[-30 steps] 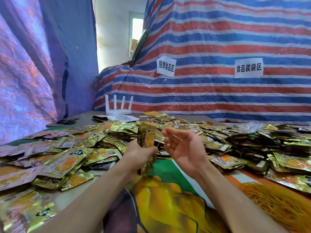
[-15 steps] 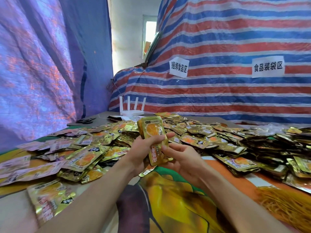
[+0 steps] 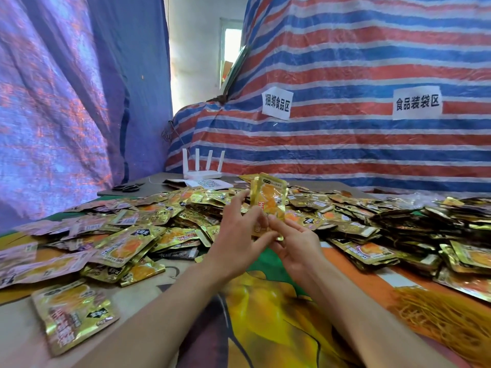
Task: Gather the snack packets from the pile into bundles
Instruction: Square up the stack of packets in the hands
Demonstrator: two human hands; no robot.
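A small stack of gold snack packets (image 3: 269,200) stands upright above the table, in front of me. My right hand (image 3: 296,241) pinches its lower end from below with curled fingers. My left hand (image 3: 237,229) lies against the stack's left edge, its fingers spread and mostly straight and the thumb near the bottom of the stack. The pile of loose packets (image 3: 148,232) covers the table behind and to the left of both hands. Whether a band is around the stack cannot be seen.
More packets (image 3: 414,224) are heaped to the right. A single packet (image 3: 74,314) lies near the front left edge. A heap of yellow rubber bands (image 3: 441,317) sits at the front right. A white router (image 3: 203,170) and scissors (image 3: 127,187) stand at the back.
The stack has shifted right and now stands straighter. My left hand has loosened from a full grip to spread fingers, while my right hand has taken the stack's lower end.
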